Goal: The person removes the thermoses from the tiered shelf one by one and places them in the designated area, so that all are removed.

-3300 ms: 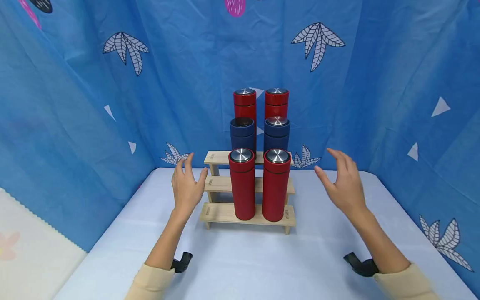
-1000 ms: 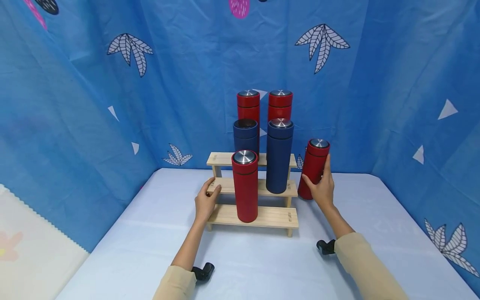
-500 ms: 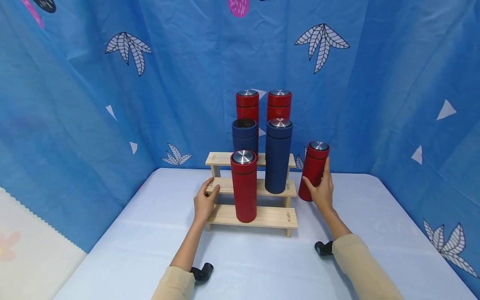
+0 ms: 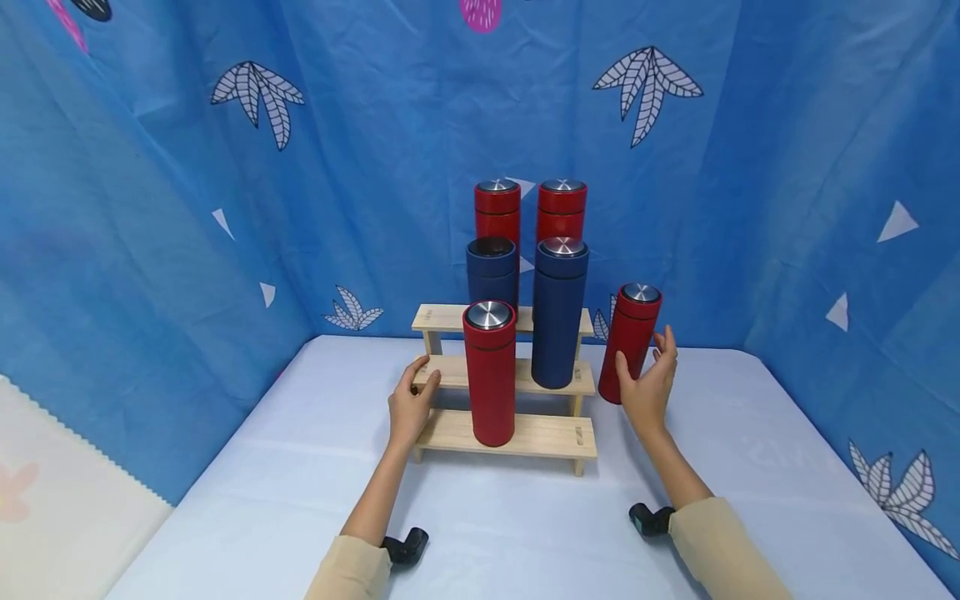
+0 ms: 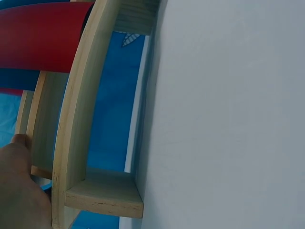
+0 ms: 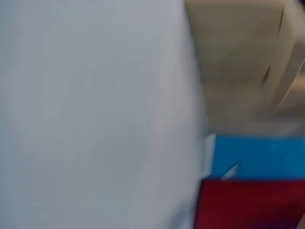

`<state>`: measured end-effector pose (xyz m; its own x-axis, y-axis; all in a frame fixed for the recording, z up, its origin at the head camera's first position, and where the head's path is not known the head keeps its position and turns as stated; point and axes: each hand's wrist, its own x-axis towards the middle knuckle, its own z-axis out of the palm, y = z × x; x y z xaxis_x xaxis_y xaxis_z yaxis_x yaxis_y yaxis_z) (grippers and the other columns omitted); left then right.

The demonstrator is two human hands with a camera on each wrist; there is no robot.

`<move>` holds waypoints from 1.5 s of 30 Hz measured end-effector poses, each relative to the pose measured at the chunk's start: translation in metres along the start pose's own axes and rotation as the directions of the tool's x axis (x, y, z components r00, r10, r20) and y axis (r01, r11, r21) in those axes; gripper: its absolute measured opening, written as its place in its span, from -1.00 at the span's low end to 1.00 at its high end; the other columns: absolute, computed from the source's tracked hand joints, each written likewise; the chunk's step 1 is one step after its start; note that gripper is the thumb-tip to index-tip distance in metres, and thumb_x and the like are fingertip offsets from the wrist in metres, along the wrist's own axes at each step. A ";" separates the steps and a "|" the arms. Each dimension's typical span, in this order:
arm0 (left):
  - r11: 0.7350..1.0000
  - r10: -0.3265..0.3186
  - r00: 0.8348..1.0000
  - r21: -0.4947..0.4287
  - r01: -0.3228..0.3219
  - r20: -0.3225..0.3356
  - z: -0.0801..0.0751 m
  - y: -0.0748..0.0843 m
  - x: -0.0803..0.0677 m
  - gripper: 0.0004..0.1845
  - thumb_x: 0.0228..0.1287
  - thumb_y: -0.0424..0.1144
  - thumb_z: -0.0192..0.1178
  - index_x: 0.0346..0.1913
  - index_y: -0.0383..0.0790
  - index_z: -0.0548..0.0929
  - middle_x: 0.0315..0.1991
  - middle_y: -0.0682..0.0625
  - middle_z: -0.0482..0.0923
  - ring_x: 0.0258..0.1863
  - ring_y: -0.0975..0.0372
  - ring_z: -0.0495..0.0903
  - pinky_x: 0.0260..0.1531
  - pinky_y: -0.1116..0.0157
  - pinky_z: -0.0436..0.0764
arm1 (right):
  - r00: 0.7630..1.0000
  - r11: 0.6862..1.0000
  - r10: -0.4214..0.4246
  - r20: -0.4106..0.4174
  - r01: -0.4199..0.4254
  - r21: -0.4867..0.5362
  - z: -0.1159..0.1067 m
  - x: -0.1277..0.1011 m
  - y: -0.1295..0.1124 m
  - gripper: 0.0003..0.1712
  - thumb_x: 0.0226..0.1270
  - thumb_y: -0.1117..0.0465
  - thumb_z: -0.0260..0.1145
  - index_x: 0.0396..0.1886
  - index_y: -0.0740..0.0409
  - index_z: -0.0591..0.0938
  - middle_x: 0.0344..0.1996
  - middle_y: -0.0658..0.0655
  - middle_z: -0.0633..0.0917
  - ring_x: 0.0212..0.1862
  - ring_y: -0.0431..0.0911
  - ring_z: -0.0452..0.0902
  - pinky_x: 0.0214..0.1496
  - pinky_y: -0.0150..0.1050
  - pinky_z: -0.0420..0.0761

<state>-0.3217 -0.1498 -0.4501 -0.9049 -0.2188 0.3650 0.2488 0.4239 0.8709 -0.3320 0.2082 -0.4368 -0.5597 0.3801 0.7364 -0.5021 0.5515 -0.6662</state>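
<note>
A three-tier wooden stand [image 4: 450, 425] stands on the table, and my left hand [image 4: 407, 410] grips the left end of its middle step. In the left wrist view, the left thumb [image 5: 19, 139] lies along the wood. To the right of the stand, a red thermos flask [image 4: 628, 346] stands upright on the table. My right hand [image 4: 649, 390] is spread around its near right side, the thumb in front of it and the fingers off its wall. On the lowest step stands another red flask [image 4: 491, 383]. In the right wrist view, a flask's red wall [image 6: 252, 205] shows blurred.
A blue flask [image 4: 558, 325] and a second blue flask [image 4: 491, 279] stand on the middle step. Two red flasks, one at left [image 4: 497, 221] and one at right [image 4: 561, 218], are on the top step. A blue patterned curtain [image 4: 420, 125] surrounds the white table [image 4: 517, 533].
The front right red flask went from the lowest step to the table at right, carried in my right hand, whose fingers have now loosened from it. My left hand moved in to the stand.
</note>
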 end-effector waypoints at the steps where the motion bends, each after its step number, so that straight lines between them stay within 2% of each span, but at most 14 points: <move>1: 1.000 0.002 1.000 0.001 -0.002 0.001 0.000 0.000 -0.001 -0.44 0.22 0.22 0.07 0.23 0.09 0.44 0.20 -0.04 0.41 -0.35 0.11 0.44 -0.33 0.21 0.43 | 0.999 1.000 -0.018 -0.027 0.018 0.021 -0.001 -0.002 -0.011 -0.07 0.15 0.31 0.32 0.42 0.03 0.02 0.26 0.22 0.27 0.29 -0.02 0.13 0.27 -0.04 0.18; 4: 1.000 0.008 1.000 0.005 -0.008 0.000 0.000 0.002 -0.001 -0.45 0.23 0.21 0.06 0.23 0.09 0.44 0.04 -0.10 0.53 -0.47 0.14 0.38 -0.45 0.25 0.38 | 0.990 0.987 -0.113 -0.080 0.121 0.102 -0.001 -0.006 -0.056 -0.20 0.12 0.41 0.30 0.34 0.17 0.17 0.21 0.25 0.34 0.25 -0.03 0.18 0.24 -0.10 0.22; 7: 1.000 0.014 1.000 0.013 -0.014 -0.010 0.000 0.004 0.001 -0.46 0.24 0.21 0.05 0.23 0.11 0.43 -0.02 -0.12 0.55 -0.49 0.16 0.36 -0.48 0.26 0.36 | 0.960 0.936 -0.268 -0.084 0.280 0.213 0.002 -0.010 -0.111 -0.36 0.02 0.53 0.29 0.16 0.43 0.31 0.06 0.39 0.45 0.12 0.10 0.35 0.19 -0.17 0.31; 10: 1.000 0.024 1.000 0.015 -0.024 -0.018 0.000 0.006 0.003 -0.46 0.25 0.21 0.04 0.23 0.10 0.43 0.01 -0.13 0.54 -0.48 0.15 0.37 -0.47 0.26 0.36 | 0.918 0.869 -0.397 -0.019 0.383 0.314 0.011 -0.017 -0.147 -0.40 -0.07 0.58 0.29 0.04 0.60 0.33 -0.02 0.48 0.46 0.01 0.23 0.41 0.13 -0.17 0.38; 12: 0.999 0.032 0.999 0.010 -0.032 -0.017 0.000 0.007 0.003 -0.47 0.26 0.19 0.05 0.24 0.08 0.43 0.02 -0.14 0.53 -0.48 0.13 0.37 -0.48 0.24 0.37 | 0.899 0.845 -0.435 0.048 0.388 0.368 0.022 -0.023 -0.152 -0.34 -0.09 0.56 0.31 0.09 0.58 0.31 0.01 0.45 0.46 0.02 0.21 0.42 0.09 -0.12 0.42; 15: 0.999 0.039 0.999 0.015 -0.038 -0.019 0.001 0.007 0.003 -0.47 0.27 0.16 0.05 0.24 0.05 0.43 0.07 -0.16 0.51 -0.40 0.12 0.45 -0.40 0.20 0.42 | 0.894 0.870 -0.404 0.194 0.310 0.383 0.040 -0.035 -0.148 -0.13 -0.08 0.46 0.42 0.26 0.42 0.21 0.12 0.32 0.43 0.08 0.15 0.40 0.04 -0.02 0.44; 18: 0.999 0.035 0.999 0.022 -0.035 -0.016 0.000 0.007 0.003 -0.47 0.28 0.16 0.04 0.25 0.05 0.42 0.16 -0.14 0.44 -0.29 0.08 0.49 -0.29 0.13 0.45 | 0.885 0.912 -0.339 0.319 0.225 0.344 0.052 -0.047 -0.149 0.04 -0.04 0.32 0.47 0.40 0.20 0.07 0.17 0.22 0.40 0.10 0.07 0.41 0.02 -0.03 0.48; 21: 0.999 0.026 1.000 0.022 -0.026 -0.007 0.000 0.006 0.002 -0.46 0.28 0.17 0.04 0.25 0.04 0.41 0.20 -0.13 0.41 -0.18 0.03 0.50 -0.19 0.06 0.46 | 0.873 0.938 -0.297 0.387 0.191 0.290 0.061 -0.058 -0.147 0.17 -0.01 0.20 0.49 0.46 0.06 -0.07 0.15 0.22 0.39 0.05 0.01 0.43 -0.05 -0.11 0.53; 24: 1.000 0.020 1.000 0.022 -0.019 -0.007 0.000 0.004 0.001 -0.45 0.27 0.19 0.03 0.25 0.04 0.42 0.21 -0.12 0.39 -0.05 0.01 0.50 -0.09 0.02 0.44 | 0.872 0.949 -0.280 0.400 0.189 0.252 0.068 -0.065 -0.144 0.22 -0.01 0.14 0.50 0.47 0.03 -0.13 0.12 0.22 0.41 0.01 -0.02 0.45 -0.11 -0.17 0.56; 28: 1.000 0.015 1.000 0.013 -0.015 -0.003 0.001 0.003 0.000 -0.45 0.26 0.21 0.03 0.24 0.07 0.42 0.21 -0.13 0.40 -0.04 -0.01 0.49 -0.09 0.00 0.44 | 0.894 0.945 -0.286 0.345 0.204 0.256 0.069 -0.070 -0.140 0.22 -0.06 0.18 0.52 0.47 0.07 -0.09 0.08 0.20 0.44 -0.01 -0.01 0.46 -0.14 -0.17 0.57; 34: 1.000 0.016 1.000 0.021 -0.016 -0.010 0.002 0.002 -0.003 -0.46 0.25 0.22 0.02 0.24 0.11 0.42 0.16 -0.12 0.45 -0.21 0.04 0.52 -0.27 0.09 0.48 | 0.910 0.923 -0.334 0.247 0.264 0.278 0.057 -0.074 -0.135 0.22 -0.21 0.29 0.56 0.44 0.16 0.03 0.08 0.17 0.46 0.02 -0.03 0.44 -0.18 -0.13 0.58; 37: 0.999 0.021 1.000 0.026 -0.021 -0.018 0.002 0.001 -0.003 -0.46 0.26 0.21 0.02 0.24 0.10 0.42 0.15 -0.12 0.46 -0.24 0.05 0.53 -0.30 0.10 0.49 | 0.906 0.897 -0.388 0.168 0.329 0.295 0.047 -0.069 -0.135 0.15 -0.20 0.27 0.54 0.39 0.25 0.09 0.07 0.20 0.48 0.01 -0.02 0.45 -0.17 -0.15 0.58; 40: 0.999 0.021 1.000 0.025 -0.021 -0.011 0.002 0.001 -0.004 -0.46 0.27 0.21 0.01 0.25 0.10 0.41 0.16 -0.12 0.45 -0.22 0.05 0.54 -0.30 0.10 0.49 | 0.893 0.862 -0.444 0.067 0.406 0.302 0.035 -0.058 -0.136 0.06 -0.09 0.14 0.50 0.35 0.33 0.13 0.06 0.26 0.49 0.01 0.02 0.44 -0.12 -0.21 0.56; 45: 1.000 0.008 1.000 0.023 -0.008 -0.012 0.001 0.001 -0.004 -0.47 0.27 0.20 0.02 0.25 0.11 0.41 0.18 -0.11 0.44 -0.22 0.06 0.52 -0.30 0.13 0.47 | 0.874 0.836 -0.479 -0.081 0.483 0.262 0.012 -0.033 -0.141 0.00 0.04 -0.06 0.41 0.36 0.27 0.14 0.02 0.31 0.50 0.01 0.06 0.45 -0.04 -0.29 0.50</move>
<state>-0.3177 -0.1479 -0.4510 -0.8988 -0.2256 0.3760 0.2480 0.4455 0.8602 -0.2506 0.1090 -0.3679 -0.1953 0.1278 0.9724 -0.8627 0.4493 -0.2323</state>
